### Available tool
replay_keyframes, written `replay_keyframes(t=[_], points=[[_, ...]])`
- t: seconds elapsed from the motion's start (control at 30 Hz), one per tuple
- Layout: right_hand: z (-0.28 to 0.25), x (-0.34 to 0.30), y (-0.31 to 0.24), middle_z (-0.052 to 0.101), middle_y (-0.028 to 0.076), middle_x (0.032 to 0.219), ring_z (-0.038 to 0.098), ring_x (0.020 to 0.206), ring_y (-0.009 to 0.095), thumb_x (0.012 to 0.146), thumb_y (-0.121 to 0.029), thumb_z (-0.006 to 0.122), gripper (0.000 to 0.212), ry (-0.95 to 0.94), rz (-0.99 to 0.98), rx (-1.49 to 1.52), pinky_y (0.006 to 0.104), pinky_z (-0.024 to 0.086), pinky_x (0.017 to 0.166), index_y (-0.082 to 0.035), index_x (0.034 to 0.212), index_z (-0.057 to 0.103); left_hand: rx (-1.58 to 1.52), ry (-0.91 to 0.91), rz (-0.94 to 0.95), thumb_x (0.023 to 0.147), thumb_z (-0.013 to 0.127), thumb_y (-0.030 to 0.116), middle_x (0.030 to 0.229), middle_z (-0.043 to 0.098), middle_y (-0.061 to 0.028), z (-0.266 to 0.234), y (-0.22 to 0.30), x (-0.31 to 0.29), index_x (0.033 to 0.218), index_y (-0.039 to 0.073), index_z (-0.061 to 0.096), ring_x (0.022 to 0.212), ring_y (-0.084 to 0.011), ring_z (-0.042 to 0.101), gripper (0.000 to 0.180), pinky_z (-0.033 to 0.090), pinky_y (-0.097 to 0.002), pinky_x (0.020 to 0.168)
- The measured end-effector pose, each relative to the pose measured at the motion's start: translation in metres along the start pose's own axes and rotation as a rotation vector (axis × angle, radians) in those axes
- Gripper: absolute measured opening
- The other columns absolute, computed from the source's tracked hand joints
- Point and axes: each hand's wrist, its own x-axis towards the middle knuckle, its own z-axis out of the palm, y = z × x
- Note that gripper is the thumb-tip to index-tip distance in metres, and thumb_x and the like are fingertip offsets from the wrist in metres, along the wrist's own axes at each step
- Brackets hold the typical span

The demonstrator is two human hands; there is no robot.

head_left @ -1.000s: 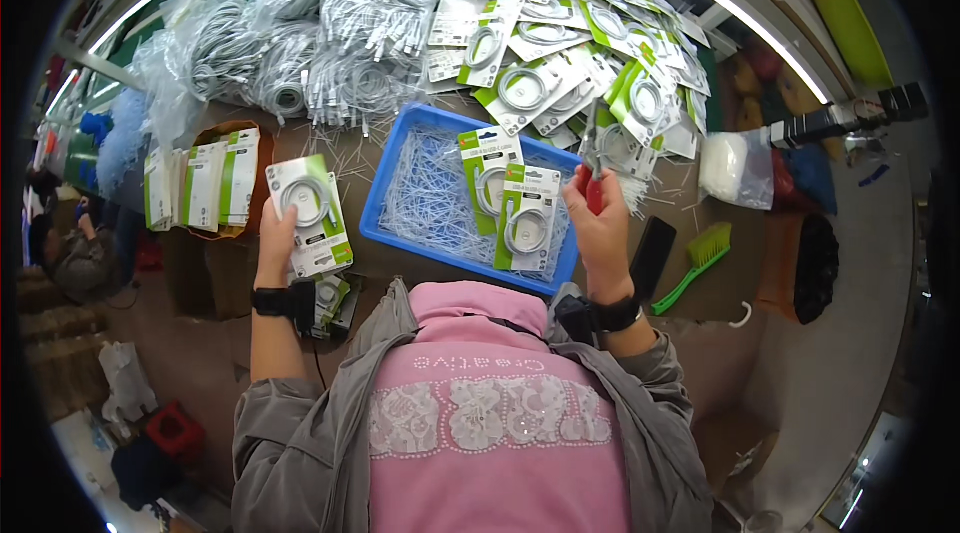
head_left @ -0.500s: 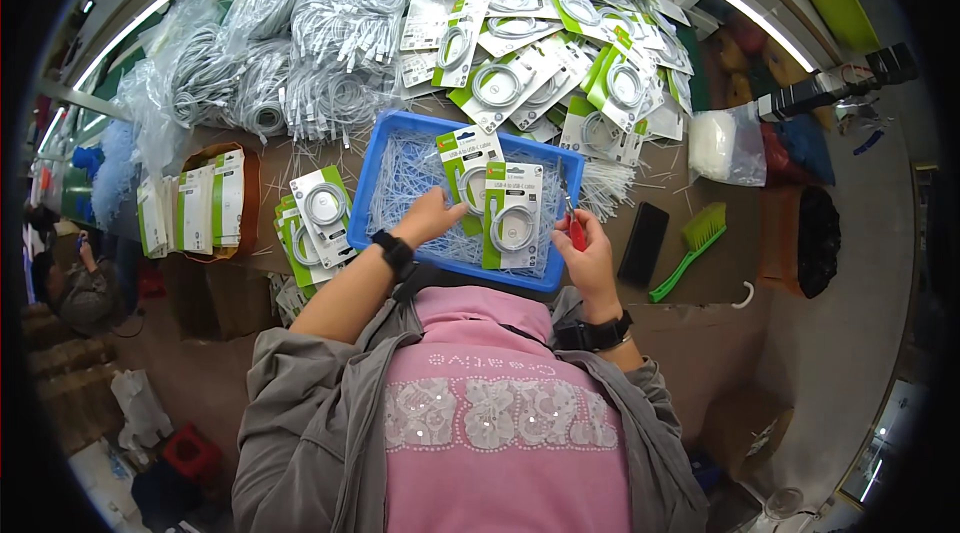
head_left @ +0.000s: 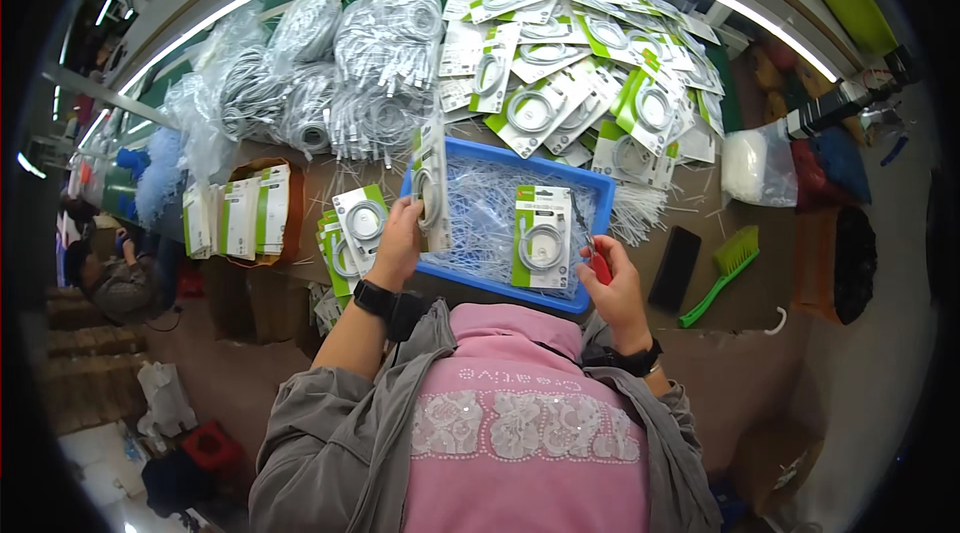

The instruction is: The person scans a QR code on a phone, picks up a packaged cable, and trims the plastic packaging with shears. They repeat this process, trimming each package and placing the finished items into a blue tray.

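Note:
My left hand [head_left: 399, 241] grips a carded cable pack [head_left: 430, 188], green and white with a coiled white cable, turned nearly edge-on at the left end of a blue tray [head_left: 500, 291]. Thin white strips, like cut cable-tie ends [head_left: 475, 203], fill the tray. Over its right part lies a second carded cable [head_left: 541, 245], face up. My right hand [head_left: 618, 285] is closed around red-handled cutting pliers [head_left: 600, 267] at the tray's right rim, their slim jaws pointing away from me. Other carded cables [head_left: 362, 223] lie stacked to the left of the tray.
Behind the tray rise a heap of carded cables [head_left: 535, 111] and bagged cable bundles [head_left: 385, 43]. A brown bin of cards [head_left: 290, 208] stands left. On the right are a dark phone-like slab [head_left: 675, 266], a green brush [head_left: 722, 283] and a bag of white strips [head_left: 755, 165].
My left hand has picked up the upper-left carded cable from the tray and carried it left, turning it edge-on. The other pack stays; my right hand still holds the pliers. The whole view has shifted slightly.

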Motion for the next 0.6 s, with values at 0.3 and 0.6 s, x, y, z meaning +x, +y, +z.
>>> replay_keyframes(t=[0.3, 0.6], points=[[0.005, -0.007, -0.105, 0.059, 0.013, 0.102, 0.058, 0.094, 0.027, 0.069, -0.005, 0.072, 0.050, -0.118, -0.635, -0.443, 0.0352, 0.046, 0.081, -0.002, 0.115, 0.054, -0.739, -0.520, -0.447, 0.089, 0.048, 0.053, 0.107, 0.056, -0.0194, 0.060, 0.086, -0.077, 0.130, -0.009, 0.036, 0.095, -0.0287, 0.059, 0.075, 0.051, -0.0394, 0.082], [0.010, -0.006, -0.123, 0.059, 0.011, 0.104, 0.055, 0.094, 0.031, 0.062, -0.009, 0.074, 0.055, -0.052, -0.727, -0.772, 0.0412, 0.041, 0.083, -0.004, 0.113, 0.055, -0.609, -0.536, -0.424, 0.088, 0.039, 0.061, 0.112, 0.055, -0.0282, 0.066, 0.097, -0.102, 0.130, -0.007, 0.039, 0.092, -0.0363, 0.063, 0.080, 0.054, -0.0443, 0.081]])
